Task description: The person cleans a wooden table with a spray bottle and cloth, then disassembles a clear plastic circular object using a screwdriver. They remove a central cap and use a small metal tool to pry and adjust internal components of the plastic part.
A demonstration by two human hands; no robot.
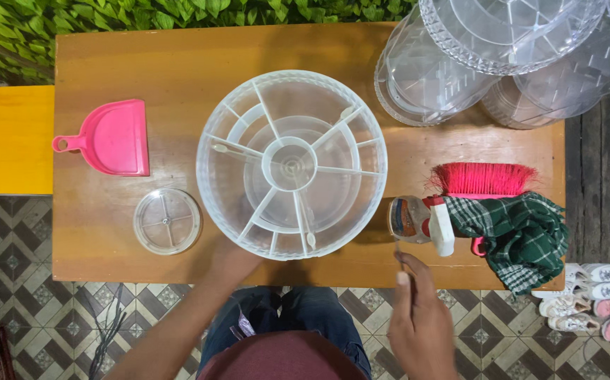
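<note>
- Left hand (231,264): at near rim of the big clear divided tray (291,163), centre of the wooden table (178,63); fingers hidden under the rim, grip cannot be told.
- Right hand (417,320): fingers pinched narrow on a thin stick (398,255), just short of the spray bottle (421,219).
- Bottle lies beside a checked cloth (523,232) and pink brush (484,179).
- Small clear lid (167,221) and pink dustpan (111,137) left of tray.

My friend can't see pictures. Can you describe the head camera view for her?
A person's left hand steadies a big clear divided tray on a wooden table; the right hand holds a thin stick.
</note>
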